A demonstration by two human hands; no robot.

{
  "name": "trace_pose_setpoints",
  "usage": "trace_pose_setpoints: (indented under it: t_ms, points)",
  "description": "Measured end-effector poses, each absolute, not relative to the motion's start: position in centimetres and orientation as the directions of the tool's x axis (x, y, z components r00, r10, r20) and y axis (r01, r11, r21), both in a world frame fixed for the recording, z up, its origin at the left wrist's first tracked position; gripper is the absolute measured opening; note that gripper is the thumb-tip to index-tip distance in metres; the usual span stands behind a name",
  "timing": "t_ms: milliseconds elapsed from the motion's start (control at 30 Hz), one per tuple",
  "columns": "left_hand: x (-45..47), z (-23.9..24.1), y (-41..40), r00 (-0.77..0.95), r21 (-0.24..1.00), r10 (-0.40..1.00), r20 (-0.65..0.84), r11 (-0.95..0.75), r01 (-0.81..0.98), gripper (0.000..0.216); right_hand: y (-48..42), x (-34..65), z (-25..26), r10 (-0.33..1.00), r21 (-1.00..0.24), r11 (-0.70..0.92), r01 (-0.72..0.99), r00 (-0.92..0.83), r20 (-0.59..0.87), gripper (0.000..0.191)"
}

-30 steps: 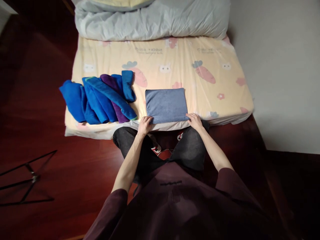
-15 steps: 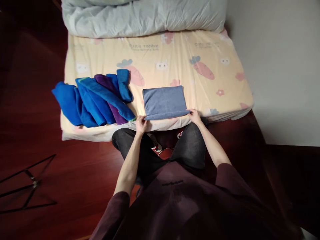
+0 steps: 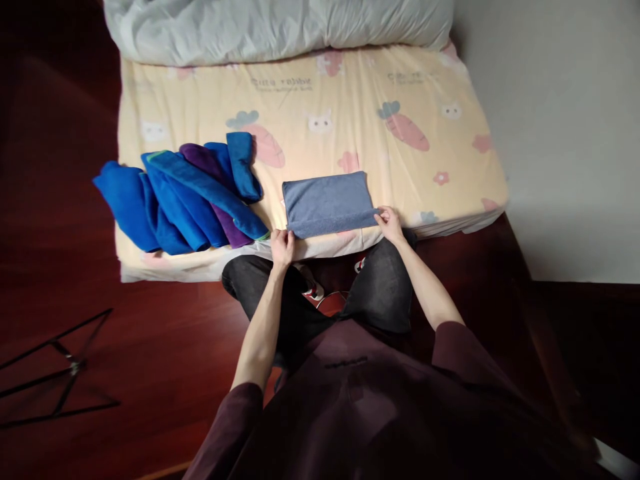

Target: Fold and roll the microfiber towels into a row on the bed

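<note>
A folded grey-blue towel (image 3: 326,201) lies near the front edge of the bed (image 3: 320,93), its near edge lifted off the sheet. My left hand (image 3: 283,245) pinches the towel's near left corner. My right hand (image 3: 389,223) pinches the near right corner. Both hands are closed on the cloth. I sit facing the bed with my knees against its front edge.
A pile of bright blue towels (image 3: 175,197) with one purple towel (image 3: 220,193) lies left of the grey-blue one. A rolled grey duvet (image 3: 280,27) spans the bed's far end. A black metal stand (image 3: 55,373) lies on the dark wooden floor at left. A white wall (image 3: 565,133) is at right.
Both hands have lifted the towel's near edge and carried it away from me, so the towel looks shorter front to back. The view has shifted slightly.
</note>
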State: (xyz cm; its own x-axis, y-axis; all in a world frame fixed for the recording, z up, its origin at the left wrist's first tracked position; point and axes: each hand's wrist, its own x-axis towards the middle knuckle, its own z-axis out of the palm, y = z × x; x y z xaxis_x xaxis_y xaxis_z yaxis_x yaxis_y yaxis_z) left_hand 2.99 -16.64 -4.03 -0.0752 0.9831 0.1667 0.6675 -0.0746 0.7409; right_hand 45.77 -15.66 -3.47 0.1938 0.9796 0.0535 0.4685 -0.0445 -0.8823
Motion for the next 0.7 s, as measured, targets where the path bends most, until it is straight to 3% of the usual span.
trace_pose_setpoints:
  t_ms: [300, 433, 533, 700]
  points:
    - [2.7, -4.4, -17.0, -0.107, 0.698, 0.965, 0.240, -0.095, 0.710, 0.023, -16.0, 45.5, -3.1, 0.977, -0.849, -0.025, 0.527, 0.195, 0.092, 0.038]
    - [2.6, -3.6, -17.5, -0.065, 0.681, 0.919, 0.389, -0.239, 0.692, 0.035, -16.8, 45.2, -1.8, 0.929, -0.743, 0.041, 0.668, 0.248, 0.275, 0.036]
    - [2.6, -3.0, -17.6, 0.153, 0.656, 0.906, 0.395, -0.395, 0.644, 0.037, -17.6, 44.7, -0.6, 0.906, -0.606, 0.188, 0.773, 0.102, 0.412, 0.035]
    - [2.9, -3.3, -17.4, 0.371, 0.621, 0.875, 0.311, -0.483, 0.618, 0.053, -18.3, 43.6, 0.2, 0.936, -0.508, 0.333, 0.795, -0.214, 0.278, 0.043]
